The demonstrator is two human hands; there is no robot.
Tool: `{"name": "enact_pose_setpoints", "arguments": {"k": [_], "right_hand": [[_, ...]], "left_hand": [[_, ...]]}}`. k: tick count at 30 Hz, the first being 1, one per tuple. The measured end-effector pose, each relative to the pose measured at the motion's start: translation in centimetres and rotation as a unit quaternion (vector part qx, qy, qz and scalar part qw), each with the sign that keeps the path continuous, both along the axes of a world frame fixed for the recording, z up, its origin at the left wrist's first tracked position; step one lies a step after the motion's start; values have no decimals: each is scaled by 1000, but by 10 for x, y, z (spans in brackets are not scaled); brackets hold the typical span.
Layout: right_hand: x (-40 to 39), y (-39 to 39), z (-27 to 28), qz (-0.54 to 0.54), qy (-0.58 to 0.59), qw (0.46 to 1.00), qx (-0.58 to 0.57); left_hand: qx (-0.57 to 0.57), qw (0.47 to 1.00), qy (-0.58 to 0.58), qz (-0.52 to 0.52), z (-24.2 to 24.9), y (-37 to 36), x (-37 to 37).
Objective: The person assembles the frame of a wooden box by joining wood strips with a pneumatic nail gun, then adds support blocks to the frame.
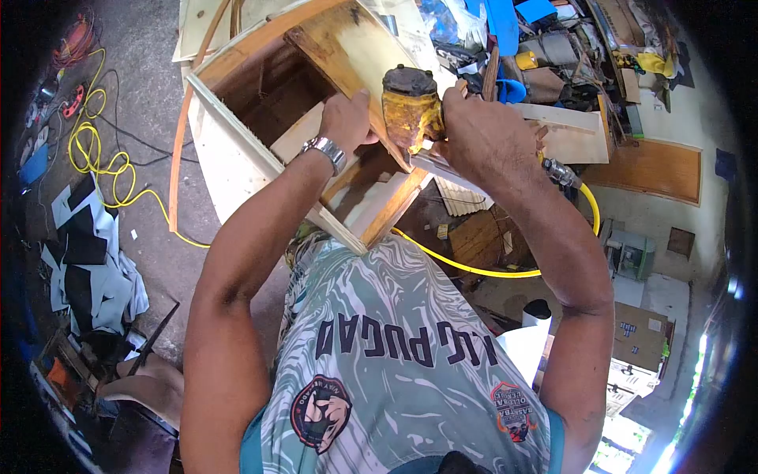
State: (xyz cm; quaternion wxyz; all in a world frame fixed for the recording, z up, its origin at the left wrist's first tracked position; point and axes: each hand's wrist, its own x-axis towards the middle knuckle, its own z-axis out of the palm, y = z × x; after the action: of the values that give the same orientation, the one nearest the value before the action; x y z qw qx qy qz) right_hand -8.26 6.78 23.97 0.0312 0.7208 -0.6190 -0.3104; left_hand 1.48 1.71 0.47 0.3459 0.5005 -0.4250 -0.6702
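My right hand (491, 136) is wrapped around the handle of a worn yellow pneumatic nail gun (414, 114) with a dark, round top. The gun's nose end points down beside a wooden board (335, 67) that runs across an open wooden box frame (245, 126). My left hand (347, 118), with a metal watch (325, 152) on the wrist, grips that board close to the gun. Its thumb lies along the near face, and some fingers are hidden behind the wood. A yellow air hose (592, 207) joins the gun through a metal coupling (559, 171).
Yellow hose coils (99, 170) and dark cords lie on the concrete floor at left. Black and white scraps (91, 245) are heaped below them. Mixed clutter, with a blue bin (513, 91), fills the upper right. A plywood piece (564, 134) sits right of my right hand.
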Motion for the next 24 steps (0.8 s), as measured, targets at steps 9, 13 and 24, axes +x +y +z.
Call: {"name": "enact_pose_setpoints", "arguments": {"k": [9,13,24], "right_hand": [[2,-1,2,-5,-6,1000,-4],[-7,-3,18,-25,16,1000,-6],[-13,-1,13,-30,16,998,-43]], "left_hand": [[-112,993,-15,12,-46,-4,-8],[1,1000,26,11,-9,5,-2],[106,987,122,25,23,28,-2]]}}
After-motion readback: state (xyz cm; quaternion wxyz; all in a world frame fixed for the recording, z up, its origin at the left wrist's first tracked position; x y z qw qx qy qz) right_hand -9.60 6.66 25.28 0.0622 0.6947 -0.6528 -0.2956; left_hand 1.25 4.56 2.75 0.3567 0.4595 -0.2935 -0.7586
